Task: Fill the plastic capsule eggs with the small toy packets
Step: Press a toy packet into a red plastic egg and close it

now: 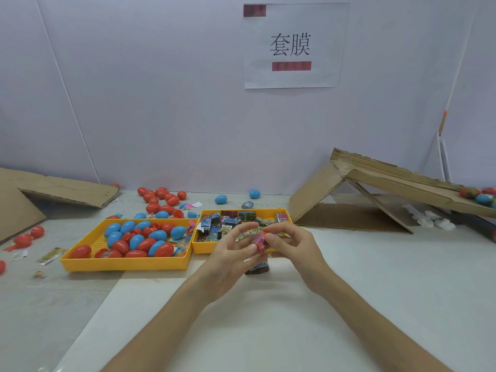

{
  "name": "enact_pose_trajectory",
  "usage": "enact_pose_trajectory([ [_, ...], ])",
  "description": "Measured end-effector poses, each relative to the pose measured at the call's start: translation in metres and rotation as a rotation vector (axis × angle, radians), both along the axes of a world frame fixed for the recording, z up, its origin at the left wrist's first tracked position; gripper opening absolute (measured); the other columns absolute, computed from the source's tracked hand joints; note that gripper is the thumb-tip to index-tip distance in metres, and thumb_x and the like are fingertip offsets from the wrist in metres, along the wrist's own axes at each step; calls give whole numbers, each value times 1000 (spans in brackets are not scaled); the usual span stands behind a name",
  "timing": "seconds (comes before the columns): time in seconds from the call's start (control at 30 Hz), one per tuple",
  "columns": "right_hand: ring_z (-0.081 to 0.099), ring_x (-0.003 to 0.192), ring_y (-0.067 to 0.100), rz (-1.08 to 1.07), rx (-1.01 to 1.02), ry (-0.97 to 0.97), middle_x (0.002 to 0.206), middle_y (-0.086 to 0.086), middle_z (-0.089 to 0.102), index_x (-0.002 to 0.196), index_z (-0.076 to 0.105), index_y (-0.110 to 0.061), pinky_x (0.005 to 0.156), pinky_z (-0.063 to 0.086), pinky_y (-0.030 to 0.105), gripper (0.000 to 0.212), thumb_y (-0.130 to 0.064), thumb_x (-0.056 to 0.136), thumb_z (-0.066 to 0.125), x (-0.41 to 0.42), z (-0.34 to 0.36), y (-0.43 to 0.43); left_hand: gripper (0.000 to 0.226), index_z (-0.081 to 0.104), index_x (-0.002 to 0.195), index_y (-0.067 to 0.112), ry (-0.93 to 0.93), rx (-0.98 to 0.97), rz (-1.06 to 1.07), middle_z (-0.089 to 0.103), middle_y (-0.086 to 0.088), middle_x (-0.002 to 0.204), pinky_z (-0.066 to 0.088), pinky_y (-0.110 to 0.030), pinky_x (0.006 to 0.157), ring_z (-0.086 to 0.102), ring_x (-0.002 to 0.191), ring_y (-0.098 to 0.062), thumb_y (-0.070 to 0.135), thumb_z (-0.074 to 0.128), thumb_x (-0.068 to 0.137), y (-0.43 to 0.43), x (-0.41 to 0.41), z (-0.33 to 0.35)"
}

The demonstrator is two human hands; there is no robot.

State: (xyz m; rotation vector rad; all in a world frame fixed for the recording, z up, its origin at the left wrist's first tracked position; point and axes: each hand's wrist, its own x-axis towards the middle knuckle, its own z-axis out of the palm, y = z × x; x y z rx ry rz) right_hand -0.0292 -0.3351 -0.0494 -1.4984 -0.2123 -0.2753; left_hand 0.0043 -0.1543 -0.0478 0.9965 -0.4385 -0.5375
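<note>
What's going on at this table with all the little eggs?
A person is stuffing toys into capsule eggs by hand. The left hand pinches a red capsule egg while the right hand pinches a colourful toy packet against it, just in front of two yellow trays. The left tray holds red and blue eggs, the right tray more packets. Loose eggs lie scattered behind.

A pale lilac wall (pixel 161 103) bearing a white paper sign (pixel 322 28) with black characters rises behind a white tabletop (pixel 375 277) flanked by folded brown cardboard sheets (pixel 316 194).
</note>
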Motion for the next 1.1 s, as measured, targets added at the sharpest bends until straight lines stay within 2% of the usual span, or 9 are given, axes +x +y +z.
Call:
enact_pose_trajectory([
  [0.13,74,90,27,19,24,4,93,15,76,92,76,-15,82,61,38,18,-25,77,78,2,-2,-2,57,53,137,8,-17,26,4,63,-22,133,57,-35,91,66,113,-31,0,67,83,-1,1,-2],
  [0.3,74,87,27,22,42,0,92,16,76,90,77,-14,78,60,35,15,-22,78,77,3,-4,-2,57,54,136,9,-13,27,1,69,-15,127,57,-35,90,67,114,-30,-2,68,82,0,2,-4],
  [0.43,72,84,26,1,41,5,89,13,74,89,75,-10,79,61,40,20,-29,82,74,3,-3,-3,55,56,134,10,-51,41,-4,69,-15,125,57,-35,92,67,115,-30,-1,69,81,-2,1,-4],
  [0.53,71,80,26,-7,36,15,83,13,73,85,74,-11,79,61,42,21,-30,77,78,3,-2,-2,58,58,132,14,-99,108,21,69,-12,126,57,-34,89,68,114,-31,0,73,77,-3,0,-4],
  [0.63,73,77,29,-34,36,26,81,18,74,84,73,-6,74,61,35,21,-24,76,80,2,-3,-1,58,59,130,16,-115,151,27,70,-9,125,57,-31,86,68,114,-31,1,74,76,-3,0,-3],
  [0.77,73,77,26,-60,-10,20,80,14,75,86,71,2,70,60,31,13,-10,88,73,3,-4,-3,57,58,130,14,-124,158,26,70,-10,126,57,-32,87,67,116,-32,2,75,78,-3,0,-4],
  [0.93,72,77,24,-89,8,18,79,10,73,79,73,-10,70,61,32,17,-18,93,68,4,-4,-1,53,58,131,12,-103,122,33,71,-13,123,57,-36,91,67,116,-34,5,74,80,-4,0,-6],
  [1.03,72,86,26,-20,54,22,91,9,73,92,75,-12,75,61,39,20,-30,84,72,4,-3,-1,53,57,133,9,-22,18,32,67,-21,127,57,-37,93,64,121,-36,5,72,83,-3,2,-5],
  [1.1,74,93,28,-12,27,17,99,5,74,101,74,-16,80,62,43,27,-31,79,77,5,-4,-1,53,54,136,7,16,-48,0,63,-24,132,57,-38,94,62,124,-38,4,68,86,-1,2,-4],
])
